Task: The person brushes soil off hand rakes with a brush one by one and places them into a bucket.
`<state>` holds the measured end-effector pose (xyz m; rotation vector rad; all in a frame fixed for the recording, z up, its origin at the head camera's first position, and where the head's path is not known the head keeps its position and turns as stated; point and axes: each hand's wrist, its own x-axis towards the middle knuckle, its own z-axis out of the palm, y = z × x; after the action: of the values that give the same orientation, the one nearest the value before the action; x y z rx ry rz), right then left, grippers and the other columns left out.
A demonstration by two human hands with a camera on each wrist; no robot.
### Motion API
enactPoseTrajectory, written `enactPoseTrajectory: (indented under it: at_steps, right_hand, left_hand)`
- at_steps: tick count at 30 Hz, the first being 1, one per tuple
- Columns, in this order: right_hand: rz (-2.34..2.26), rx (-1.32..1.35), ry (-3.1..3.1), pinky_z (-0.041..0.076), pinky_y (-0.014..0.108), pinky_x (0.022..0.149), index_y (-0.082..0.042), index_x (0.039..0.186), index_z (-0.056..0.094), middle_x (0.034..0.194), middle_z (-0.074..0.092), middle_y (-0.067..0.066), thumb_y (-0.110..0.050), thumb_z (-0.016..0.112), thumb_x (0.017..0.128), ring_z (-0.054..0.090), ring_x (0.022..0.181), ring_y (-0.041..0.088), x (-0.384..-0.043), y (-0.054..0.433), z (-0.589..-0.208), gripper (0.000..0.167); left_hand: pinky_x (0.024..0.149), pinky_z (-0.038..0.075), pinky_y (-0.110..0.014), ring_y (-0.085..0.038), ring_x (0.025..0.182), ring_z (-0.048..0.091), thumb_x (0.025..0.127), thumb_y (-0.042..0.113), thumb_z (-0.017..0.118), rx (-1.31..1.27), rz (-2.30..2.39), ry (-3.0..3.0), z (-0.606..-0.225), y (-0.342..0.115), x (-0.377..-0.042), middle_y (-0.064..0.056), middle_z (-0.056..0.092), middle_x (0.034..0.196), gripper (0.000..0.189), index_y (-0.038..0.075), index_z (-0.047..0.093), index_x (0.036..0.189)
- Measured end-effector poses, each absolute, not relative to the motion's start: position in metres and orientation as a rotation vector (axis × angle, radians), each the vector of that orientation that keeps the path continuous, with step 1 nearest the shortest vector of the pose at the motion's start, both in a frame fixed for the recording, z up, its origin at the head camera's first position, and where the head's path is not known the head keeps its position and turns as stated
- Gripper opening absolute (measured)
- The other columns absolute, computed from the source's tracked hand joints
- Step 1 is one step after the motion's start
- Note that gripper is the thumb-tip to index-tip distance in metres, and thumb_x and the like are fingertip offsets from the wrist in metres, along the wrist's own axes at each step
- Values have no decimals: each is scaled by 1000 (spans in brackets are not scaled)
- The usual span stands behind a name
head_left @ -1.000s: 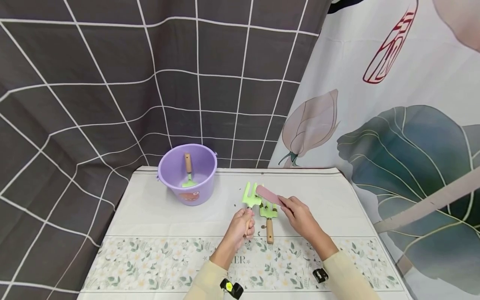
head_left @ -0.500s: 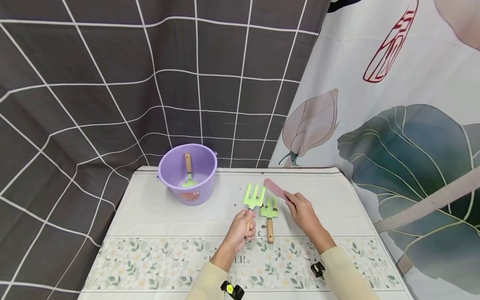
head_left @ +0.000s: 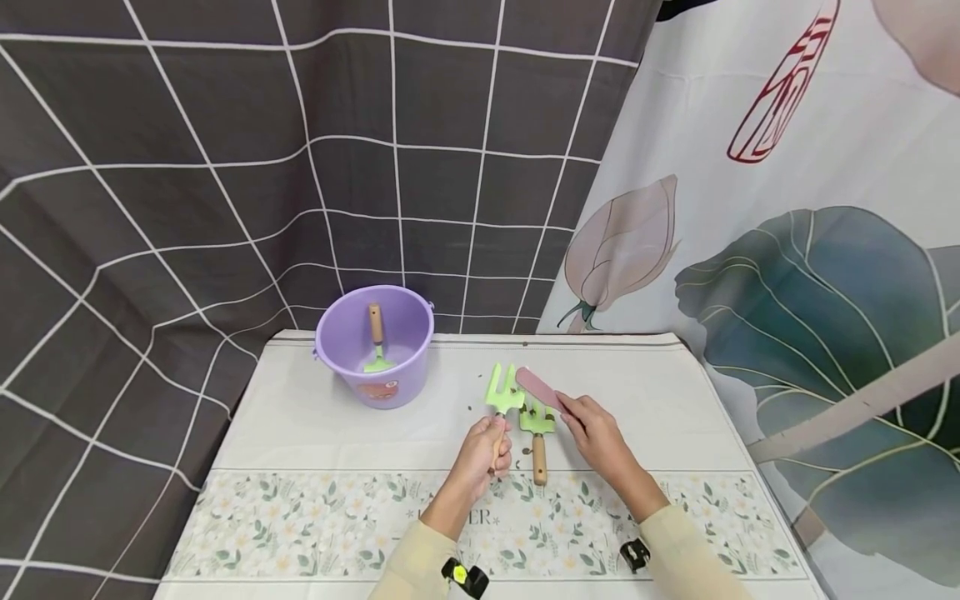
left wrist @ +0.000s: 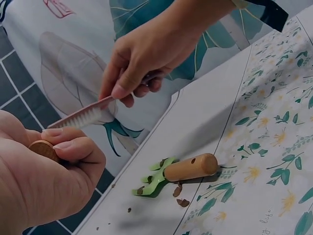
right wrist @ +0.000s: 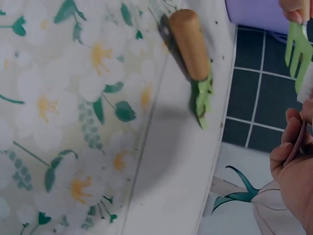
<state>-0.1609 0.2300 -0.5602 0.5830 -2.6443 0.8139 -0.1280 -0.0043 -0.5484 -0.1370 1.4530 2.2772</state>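
My left hand (head_left: 480,452) grips the wooden handle of a green garden hand fork (head_left: 504,390), tines pointing away from me. In the left wrist view only the handle's end (left wrist: 44,150) shows in that fist. My right hand (head_left: 600,437) holds a pink brush (head_left: 537,388) by its handle. White bristles (left wrist: 88,116) face down, and the brush head lies right at the fork's tines in the head view. A second green hand fork (head_left: 538,422) with a wooden handle rests on the table just below, brown bits of dirt on its tines (left wrist: 152,182).
A purple bucket (head_left: 341,367) stands at the back left of the table. Inside it leans another green tool with a wooden handle (head_left: 376,325). Brown crumbs (left wrist: 183,202) lie scattered on the white tablecloth (head_left: 630,375). A dark checked curtain (head_left: 450,192) hangs behind.
The brush moved off the fork's tines to the right half a second ago, then came back left onto them. The left hand with its fork stays nearly still.
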Motion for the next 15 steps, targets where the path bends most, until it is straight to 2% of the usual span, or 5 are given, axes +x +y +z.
enactPoseTrajectory:
  at_steps: [8,15]
  right_hand:
    - [755,488,-2612,54,32,63,-2,136,66,99,67,11,-3,71,96,59,78,15,-170,236,-565,40]
    - [761,444,-2633,55,32,64,-3,137,65,101,67,11,-5,70,98,58,79,15,-175,239,-554,39]
  left_hand:
    - [44,30,-13,-2,50,36,114,27,32,-136,2291,1424,-546,-9,-129,6,40,71,22,9,45,111]
    - [44,29,-14,-2,50,36,114,28,33,-151,2284,1436,-546,-10,-129,6,41,71,23,8,45,113]
